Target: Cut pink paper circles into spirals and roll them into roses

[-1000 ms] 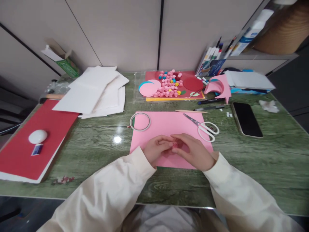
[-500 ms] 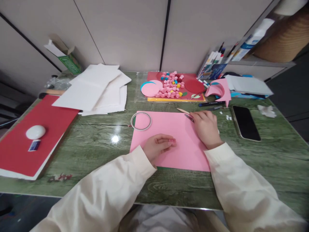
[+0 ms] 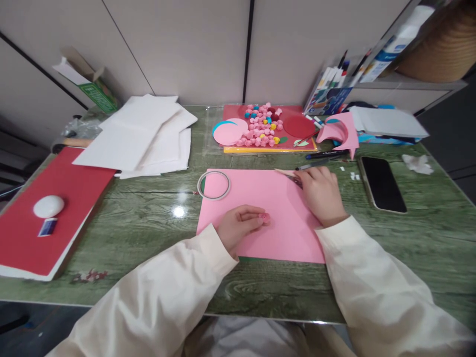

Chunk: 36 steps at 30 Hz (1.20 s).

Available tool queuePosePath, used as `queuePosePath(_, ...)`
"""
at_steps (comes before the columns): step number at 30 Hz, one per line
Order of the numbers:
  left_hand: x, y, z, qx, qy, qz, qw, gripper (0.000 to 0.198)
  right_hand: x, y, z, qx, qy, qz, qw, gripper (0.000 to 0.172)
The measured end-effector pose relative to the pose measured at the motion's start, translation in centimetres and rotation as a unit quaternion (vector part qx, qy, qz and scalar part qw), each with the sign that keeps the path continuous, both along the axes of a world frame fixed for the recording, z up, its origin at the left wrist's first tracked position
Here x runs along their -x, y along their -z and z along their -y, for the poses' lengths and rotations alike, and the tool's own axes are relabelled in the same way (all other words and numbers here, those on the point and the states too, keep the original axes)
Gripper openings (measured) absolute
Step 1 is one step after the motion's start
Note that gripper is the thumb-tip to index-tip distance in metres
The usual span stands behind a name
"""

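The left hand (image 3: 237, 227) pinches a little pink curl (image 3: 265, 218) between thumb and fingers, over the pink sheet (image 3: 282, 243) on the desk (image 3: 159, 213). The right hand (image 3: 322, 194), fingers bent, is over the scissors (image 3: 296, 181) by the sheet's right edge; I cannot tell if it grips them

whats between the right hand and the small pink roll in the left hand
Only a stretch of the pink sheet shows between the right hand and the small pink roll in the left hand, as the head view shows.
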<state>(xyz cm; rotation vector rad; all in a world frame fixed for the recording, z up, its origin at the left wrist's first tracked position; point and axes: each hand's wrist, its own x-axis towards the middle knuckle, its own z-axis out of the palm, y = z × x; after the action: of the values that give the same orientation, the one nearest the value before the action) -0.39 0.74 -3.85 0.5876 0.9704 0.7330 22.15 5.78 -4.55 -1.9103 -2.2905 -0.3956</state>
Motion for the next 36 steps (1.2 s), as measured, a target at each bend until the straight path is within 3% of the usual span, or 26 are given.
queuePosePath(7, 0.1, -0.2, 0.0, 0.010, -0.006, 0.004, 1.000, 0.028, 1.0, -1.2, 1.4, -0.043, 0.055, 0.008, 0.998, 0.022)
queuePosePath(9, 0.1, -0.3, -0.1, 0.010, -0.008, 0.002, 1.000, 0.027, 1.8, -1.9, 2.1, -0.053, 0.032, -0.032, 0.998, 0.017)
queuePosePath(11, 0.1, -0.3, -0.2, 0.003, -0.013, 0.004, 1.000, 0.026, 2.7, -2.3, 3.0, -0.068, -0.047, -0.127, 0.988, 0.013)
queuePosePath(15, 0.1, 0.0, -0.2, -0.030, -0.050, 0.030, 0.998, 0.025, 4.3, -2.0, 5.2, -0.069, -0.213, -0.358, 0.906, 0.018)
queuePosePath(19, 0.1, 0.4, -0.2, -0.059, -0.067, 0.030, 0.996, 0.024, 4.5, -0.8, 6.8, -0.032, -0.268, -0.452, 0.850, 0.021)
queuePosePath(27, 0.0, 0.3, -0.2, -0.075, -0.071, -0.002, 0.995, 0.023, 4.6, -1.2, 6.7, -0.021, -0.344, -0.468, 0.814, 0.027)
queuePosePath(36, 0.0, -0.1, -0.1, -0.093, -0.066, -0.028, 0.993, 0.022, 5.3, -1.8, 6.8, -0.036, -0.367, -0.440, 0.818, 0.032)
